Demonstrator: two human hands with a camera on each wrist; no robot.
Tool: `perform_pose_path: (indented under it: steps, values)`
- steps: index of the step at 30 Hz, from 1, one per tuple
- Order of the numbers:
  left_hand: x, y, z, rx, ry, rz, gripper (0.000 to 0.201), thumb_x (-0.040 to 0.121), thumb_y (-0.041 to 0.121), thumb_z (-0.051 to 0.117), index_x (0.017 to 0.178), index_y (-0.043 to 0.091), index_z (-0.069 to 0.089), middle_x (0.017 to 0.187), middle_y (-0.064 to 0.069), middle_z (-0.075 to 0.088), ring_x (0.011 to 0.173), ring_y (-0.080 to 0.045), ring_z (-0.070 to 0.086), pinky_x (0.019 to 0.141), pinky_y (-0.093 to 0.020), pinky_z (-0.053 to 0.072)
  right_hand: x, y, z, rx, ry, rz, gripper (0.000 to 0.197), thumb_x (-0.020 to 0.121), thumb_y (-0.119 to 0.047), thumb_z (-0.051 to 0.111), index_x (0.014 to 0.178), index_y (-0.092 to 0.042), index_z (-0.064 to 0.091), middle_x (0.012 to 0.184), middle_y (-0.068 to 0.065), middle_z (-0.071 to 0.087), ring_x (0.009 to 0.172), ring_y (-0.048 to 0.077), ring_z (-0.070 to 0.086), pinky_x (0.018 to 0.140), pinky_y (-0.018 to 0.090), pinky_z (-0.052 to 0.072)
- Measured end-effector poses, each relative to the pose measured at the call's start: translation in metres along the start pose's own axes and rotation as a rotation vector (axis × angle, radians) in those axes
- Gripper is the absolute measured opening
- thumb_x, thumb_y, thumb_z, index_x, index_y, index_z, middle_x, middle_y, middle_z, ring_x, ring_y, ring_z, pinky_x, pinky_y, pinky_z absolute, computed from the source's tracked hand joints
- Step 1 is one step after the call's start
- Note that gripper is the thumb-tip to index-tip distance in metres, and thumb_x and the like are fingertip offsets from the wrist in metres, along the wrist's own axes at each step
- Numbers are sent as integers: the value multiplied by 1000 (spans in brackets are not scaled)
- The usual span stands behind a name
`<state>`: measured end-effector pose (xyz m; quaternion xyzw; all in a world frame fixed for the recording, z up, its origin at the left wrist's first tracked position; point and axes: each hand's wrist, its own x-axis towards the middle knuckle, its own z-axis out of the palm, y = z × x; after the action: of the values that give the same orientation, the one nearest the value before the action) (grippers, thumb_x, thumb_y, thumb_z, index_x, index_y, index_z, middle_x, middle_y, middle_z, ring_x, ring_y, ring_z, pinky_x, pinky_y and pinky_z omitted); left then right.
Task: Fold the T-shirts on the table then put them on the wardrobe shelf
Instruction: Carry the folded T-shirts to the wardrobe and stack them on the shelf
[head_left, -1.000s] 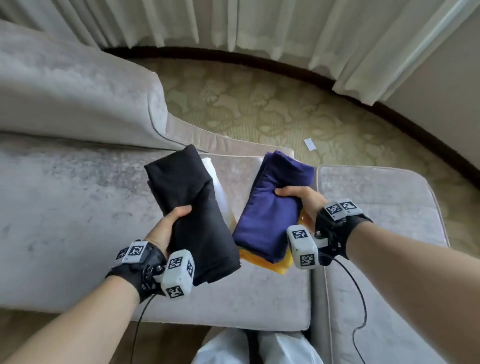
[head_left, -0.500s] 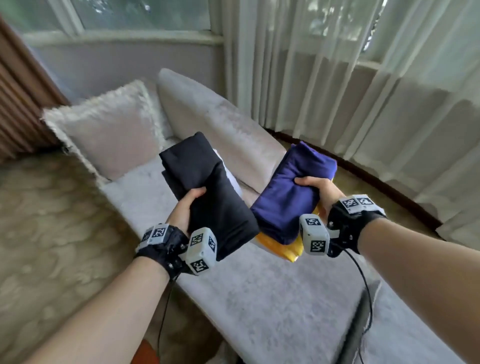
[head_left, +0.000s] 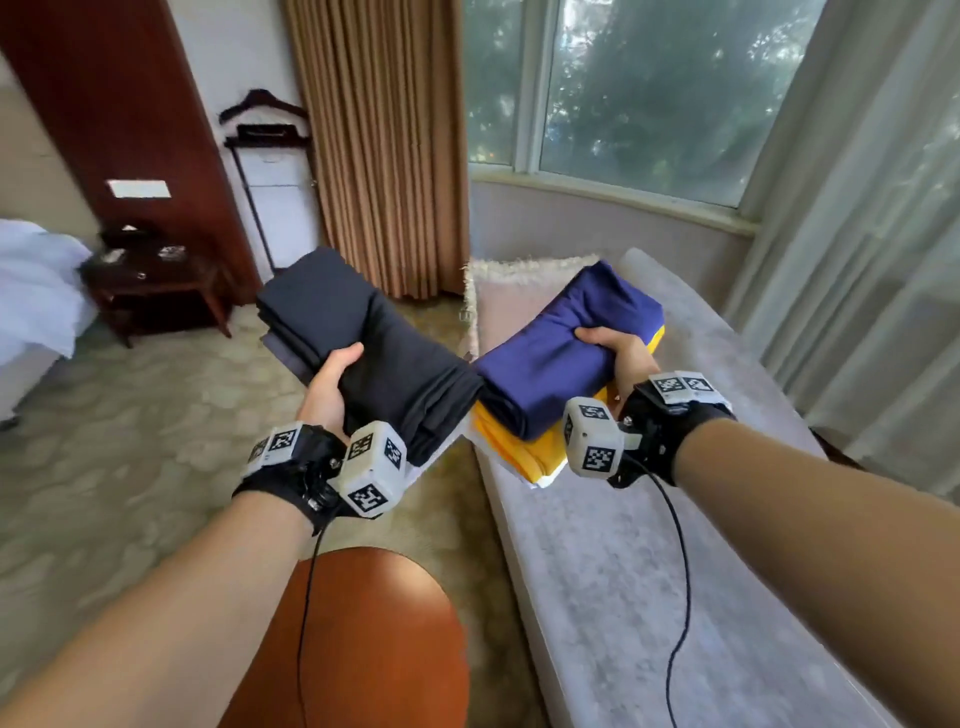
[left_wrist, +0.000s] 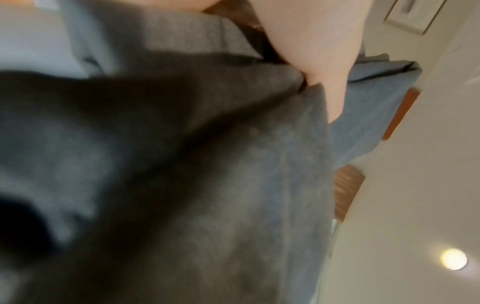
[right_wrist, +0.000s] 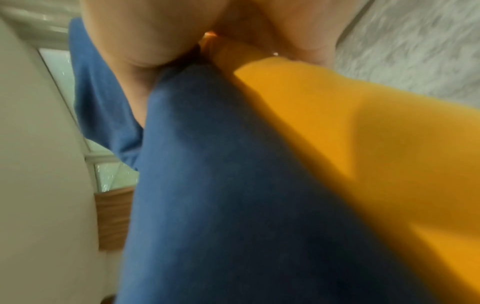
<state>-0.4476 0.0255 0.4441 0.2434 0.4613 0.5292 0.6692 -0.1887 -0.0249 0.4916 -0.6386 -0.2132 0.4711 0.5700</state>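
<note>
While each hand grips folded shirts, carpet lies open leftward.

A fluffy cushion lies on the grey chaise.

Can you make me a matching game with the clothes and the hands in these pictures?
Things:
1. black shirt
2. purple shirt
3. yellow shirt
4. fluffy pillow

Places:
A. under the purple one
B. on the sofa by the window
C. in the left hand
D. on top, in the right hand

Pairs: 1-C, 2-D, 3-A, 4-B
</note>
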Motion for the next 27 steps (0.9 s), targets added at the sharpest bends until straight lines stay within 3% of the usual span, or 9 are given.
perform_pose_path:
  steps: [5, 9, 12, 14, 17, 19, 22, 24, 27]
  values:
    - [-28, 81, -116, -91, 108, 146, 27, 91, 36, 62, 98, 11, 69, 88, -5, 76, 79, -20, 70, 68, -29, 52, -37, 11, 140, -61, -211, -43, 17, 84, -15, 66, 69, -10, 59, 49, 0, 58, 59, 20, 52, 47, 23, 37]
    - [-64, 153, -221, -142, 231, 284, 34, 96, 32, 55, 75, 15, 76, 70, -1, 74, 63, -15, 71, 52, -19, 52, -86, 32, 266, -52, -420, -75, 16, 84, -11, 64, 69, -8, 62, 59, 4, 62, 61, 19, 61, 37, 12, 41]
    - [-95, 202, -297, -185, 292, 398, 55, 97, 30, 52, 48, 19, 75, 64, 1, 73, 55, -11, 70, 48, -18, 52, -136, 49, 353, -42, -637, -59, 13, 88, -11, 58, 76, -8, 60, 62, 4, 65, 68, 20, 58, 71, 26, 53]
    - [-118, 233, -344, -206, 333, 449, 48, 96, 30, 55, 55, 18, 77, 68, 0, 74, 58, -13, 71, 49, -21, 54, -169, 58, 407, -49, -721, -49, 9, 88, -13, 57, 82, -8, 61, 70, 9, 67, 76, 27, 59, 83, 40, 50]
    - [-153, 276, -410, -231, 418, 493, 25, 92, 31, 61, 82, 14, 76, 77, -4, 76, 62, -18, 72, 50, -25, 56, -218, 66, 485, -66, -785, -89, 12, 89, -12, 57, 77, -10, 62, 52, 0, 64, 65, 20, 57, 55, 20, 51]
    - [-175, 304, -454, -246, 473, 536, 25, 90, 32, 63, 83, 12, 76, 79, -5, 76, 62, -19, 72, 49, -26, 56, -253, 71, 533, -80, -822, -100, 15, 88, -14, 60, 73, -12, 63, 46, -3, 62, 56, 19, 57, 43, 17, 45]
    - [-207, 340, -516, -261, 568, 607, 24, 88, 30, 66, 80, 11, 78, 82, -6, 76, 62, -18, 72, 50, -25, 56, -304, 82, 601, -96, -899, -79, 20, 86, -17, 63, 68, -9, 60, 42, 0, 58, 40, 18, 57, 44, 20, 43]
    - [-226, 359, -554, -285, 628, 648, 30, 90, 27, 65, 68, 13, 79, 76, -5, 76, 62, -17, 72, 49, -25, 56, -335, 92, 643, -124, -972, -69, 21, 85, -18, 64, 68, -7, 61, 43, 2, 59, 46, 22, 58, 49, 22, 45]
    - [-248, 380, -608, -322, 760, 736, 23, 85, 24, 69, 99, 8, 76, 90, -7, 76, 78, -21, 72, 56, -25, 57, -377, 108, 703, -154, -1073, -61, 17, 81, -19, 67, 69, -6, 64, 49, 5, 63, 50, 24, 59, 58, 27, 47]
